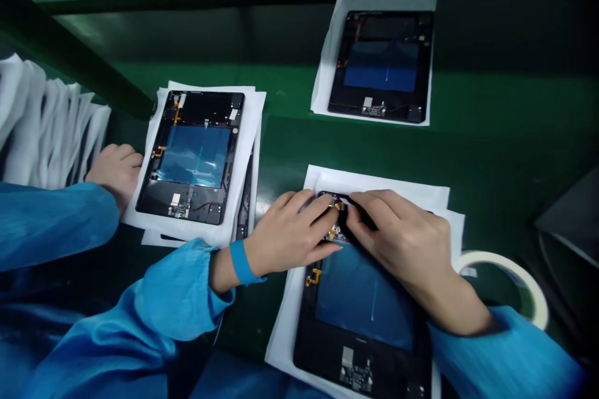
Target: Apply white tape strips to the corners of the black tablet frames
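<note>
An opened tablet [369, 299] with a shiny blue battery area lies face down on white sheets in front of me. My left hand [292, 230], wearing a blue wristband [241, 262], rests its bent fingertips on the tablet's upper left corner, with the thumb held apart. Close beside them, my right hand [405, 230] reaches over the upper edge with thumb and forefinger drawn together. A small pale bit shows by these fingertips, but what they hold is hidden. Orange flex cables [313, 277] show along the tablet's left side.
Another opened tablet [191, 156] lies on stacked white sheets to the left, with a co-worker's hand [116, 168] beside it. A third tablet [381, 65] sits at the back. At right is a tape roll [538, 299]; white foam sleeves [42, 124] stand far left.
</note>
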A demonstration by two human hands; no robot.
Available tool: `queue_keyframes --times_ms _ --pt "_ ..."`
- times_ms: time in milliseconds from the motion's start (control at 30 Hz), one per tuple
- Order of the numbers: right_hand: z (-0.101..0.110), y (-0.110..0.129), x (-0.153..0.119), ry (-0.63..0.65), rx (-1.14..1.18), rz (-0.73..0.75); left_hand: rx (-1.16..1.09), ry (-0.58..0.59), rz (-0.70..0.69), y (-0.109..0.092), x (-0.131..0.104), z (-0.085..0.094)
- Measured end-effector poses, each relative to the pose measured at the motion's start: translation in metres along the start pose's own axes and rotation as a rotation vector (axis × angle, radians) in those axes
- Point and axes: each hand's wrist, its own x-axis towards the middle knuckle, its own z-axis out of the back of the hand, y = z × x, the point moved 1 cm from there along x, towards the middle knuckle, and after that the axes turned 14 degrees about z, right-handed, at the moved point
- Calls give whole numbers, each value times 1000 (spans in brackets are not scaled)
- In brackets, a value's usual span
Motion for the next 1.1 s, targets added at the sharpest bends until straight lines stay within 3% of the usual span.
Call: queue_keyframes --times_ms 100,200,333,433,567,733,967,1100 --pt "3 0 -1 14 21 4 -12 0 -1 0 0 -1" --pt "19 -5 -13 8 77 -35 -26 -13 -7 2 1 -1" --pt "50 -16 -47 16 107 -169 -51 -39 -28 4 2 1" --pt "61 -23 -73 24 177 -169 -65 -80 -67 -4 4 7" --pt "56 -28 -95 70 263 -157 -151 -36 -123 -34 15 12" --pt "47 -32 -99 57 312 -122 -112 16 -127 -70 43 2" --pt "50 -40 -100 -9 412 -151 19 48 -174 -82 62 -3" --pt "50 -40 -103 -16 398 -165 69 -15 -221 -83 63 -2"
